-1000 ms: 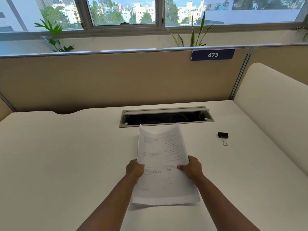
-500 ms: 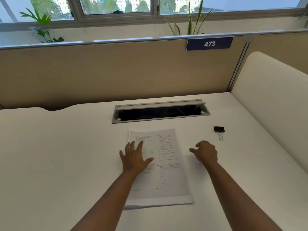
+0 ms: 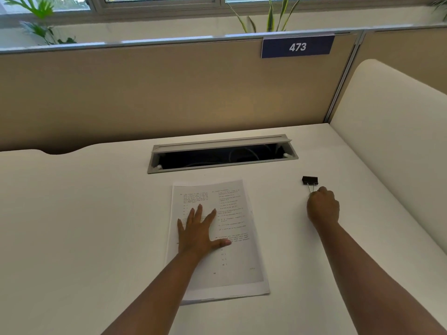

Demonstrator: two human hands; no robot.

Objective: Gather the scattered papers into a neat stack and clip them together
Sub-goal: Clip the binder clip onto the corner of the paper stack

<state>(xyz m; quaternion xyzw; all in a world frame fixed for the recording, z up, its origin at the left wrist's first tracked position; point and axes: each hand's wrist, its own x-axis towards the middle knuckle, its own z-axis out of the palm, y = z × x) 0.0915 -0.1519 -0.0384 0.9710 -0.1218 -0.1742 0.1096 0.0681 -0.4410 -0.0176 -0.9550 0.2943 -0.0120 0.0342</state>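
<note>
At 2 o'clock, right hand (image 3: 323,207) pinches binder clip (image 3: 309,181) wire handles; left hand (image 3: 198,232) flat on limp, slippery paper stack (image 3: 238,240).

1. I see a white paper stack (image 3: 237,238) printed with small black text in two columns.
2. The binder clip (image 3: 309,180) is black, and its wire handles are silver.
3. The desk (image 3: 84,213) is a plain off-white.
4. The cable tray (image 3: 222,153) has a light grey frame and a dark, nearly black inside.
5. The partition (image 3: 145,93) is tan, with a silver-grey top rail.
6. The number plate (image 3: 297,47) is navy blue and reads "473" in white.
7. The side divider (image 3: 399,129) is cream.
8. The plants (image 3: 271,13) show green leaves.
</note>
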